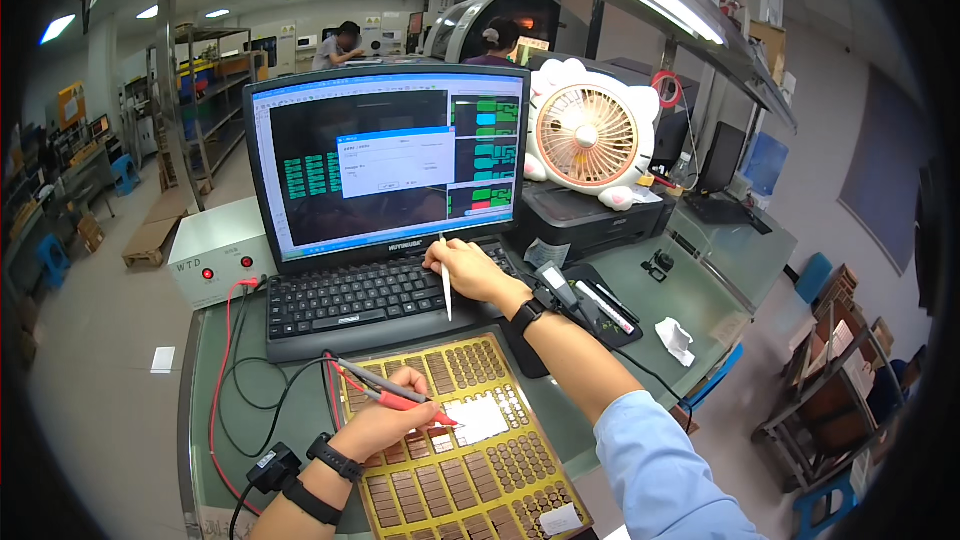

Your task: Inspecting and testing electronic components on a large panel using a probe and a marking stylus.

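My left hand (392, 422) is closed round a red test probe (400, 401) and a grey test probe (372, 376). Their tips point at a gold-framed circuit board panel (432, 477), near a bright white patch on it. The panel has rows of brown rectangular and round pieces. At the right end of the black keyboard (355, 292), my right hand (468, 270) rests with its fingers bent on the keys. A slim white pen-like stick (446, 292) is held in it, pointing down. Behind the keyboard stands a lit monitor (385, 165) showing green layout shapes and a dialog box.
A white box (222, 258) with red sockets stands left, its red and black cables looping over the green bench. To the right are a white cat-shaped fan (588, 135) on a black printer (598, 223), a handheld tool (560, 288) and crumpled tissue (674, 341). Two people sit far off.
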A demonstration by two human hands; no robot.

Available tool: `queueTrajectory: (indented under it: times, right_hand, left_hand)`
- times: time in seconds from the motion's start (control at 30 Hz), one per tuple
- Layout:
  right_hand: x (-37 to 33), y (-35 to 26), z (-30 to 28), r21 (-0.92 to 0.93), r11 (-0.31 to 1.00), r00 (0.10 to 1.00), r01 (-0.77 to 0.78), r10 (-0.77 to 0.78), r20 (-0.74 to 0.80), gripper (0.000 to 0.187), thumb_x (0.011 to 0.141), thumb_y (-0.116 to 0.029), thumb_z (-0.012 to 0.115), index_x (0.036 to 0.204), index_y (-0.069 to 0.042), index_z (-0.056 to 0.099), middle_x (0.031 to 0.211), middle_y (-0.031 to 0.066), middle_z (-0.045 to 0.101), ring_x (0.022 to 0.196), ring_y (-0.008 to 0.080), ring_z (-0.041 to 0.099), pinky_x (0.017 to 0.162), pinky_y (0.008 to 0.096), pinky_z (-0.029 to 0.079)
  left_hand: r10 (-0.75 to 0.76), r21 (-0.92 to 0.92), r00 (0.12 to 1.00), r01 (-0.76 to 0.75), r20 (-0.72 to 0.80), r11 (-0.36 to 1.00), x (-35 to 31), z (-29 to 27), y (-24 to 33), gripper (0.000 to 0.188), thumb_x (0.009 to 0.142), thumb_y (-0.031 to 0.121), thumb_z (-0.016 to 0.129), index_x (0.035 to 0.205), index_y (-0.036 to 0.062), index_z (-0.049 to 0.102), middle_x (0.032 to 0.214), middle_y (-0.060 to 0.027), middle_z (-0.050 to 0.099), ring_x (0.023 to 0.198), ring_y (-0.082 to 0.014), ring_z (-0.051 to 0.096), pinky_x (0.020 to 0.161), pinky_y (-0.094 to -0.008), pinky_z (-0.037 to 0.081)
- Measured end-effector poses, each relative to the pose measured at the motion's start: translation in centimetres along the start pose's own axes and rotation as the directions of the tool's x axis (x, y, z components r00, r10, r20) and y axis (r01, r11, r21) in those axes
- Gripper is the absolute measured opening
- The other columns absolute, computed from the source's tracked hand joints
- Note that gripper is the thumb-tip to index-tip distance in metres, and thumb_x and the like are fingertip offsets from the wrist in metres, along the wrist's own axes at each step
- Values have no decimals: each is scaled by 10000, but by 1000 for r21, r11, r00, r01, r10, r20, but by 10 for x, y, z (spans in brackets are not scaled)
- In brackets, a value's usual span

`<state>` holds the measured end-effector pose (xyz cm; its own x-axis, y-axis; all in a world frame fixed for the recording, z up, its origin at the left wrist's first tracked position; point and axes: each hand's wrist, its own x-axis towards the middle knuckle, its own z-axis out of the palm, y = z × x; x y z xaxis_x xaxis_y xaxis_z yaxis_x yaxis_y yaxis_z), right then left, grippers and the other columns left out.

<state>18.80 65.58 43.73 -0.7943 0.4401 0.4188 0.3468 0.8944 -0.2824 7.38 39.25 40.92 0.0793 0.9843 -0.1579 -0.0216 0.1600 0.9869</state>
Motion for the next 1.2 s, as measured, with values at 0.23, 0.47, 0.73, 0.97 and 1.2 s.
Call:
queueTrajectory:
  times: [0.23,0.47,0.73,0.97,1.2]
  right_hand:
    - [-34,54,-45,163,976,954,-146,182,-238,135,965,-199,511,946,-68,537,811,110,684,810,322,668,689,431,503]
    - [-63,56,-53,80,988,974,-133,146,-176,147,979,-206,477,951,-73,531,783,82,681,837,319,643,731,428,487]
    - [-51,68,-39,-163,964,952,-209,162,-259,70,913,-145,503,951,-121,557,853,43,672,865,283,619,744,419,451]
    - [-44,37,-38,-69,994,979,-85,70,-193,89,935,-170,506,941,-116,576,873,3,686,915,236,593,790,367,394]
    - [-46,45,-39,-19,985,958,-173,164,-236,103,953,-159,513,1002,-71,530,841,161,677,868,389,651,699,475,482]
  left_hand:
    - [13,-42,1000,-13,5,999,1,2,2,218,867,141,659,908,102,448,800,15,551,724,-52,574,614,-224,471]
    - [-5,-7,1000,5,-2,1000,1,-4,-1,191,896,101,636,929,96,448,847,-18,605,762,-68,628,662,-217,527]
    - [10,-26,1000,-10,5,1000,0,1,2,211,883,130,635,941,104,434,830,3,554,738,-54,578,622,-225,471]
    - [0,-36,1000,-1,-5,999,-1,-1,1,211,880,129,632,938,100,431,835,-12,569,727,-61,583,605,-225,466]
    - [-13,-2,999,13,32,1000,-2,-1,0,214,886,156,637,940,94,439,849,-23,582,771,-78,614,653,-229,495]
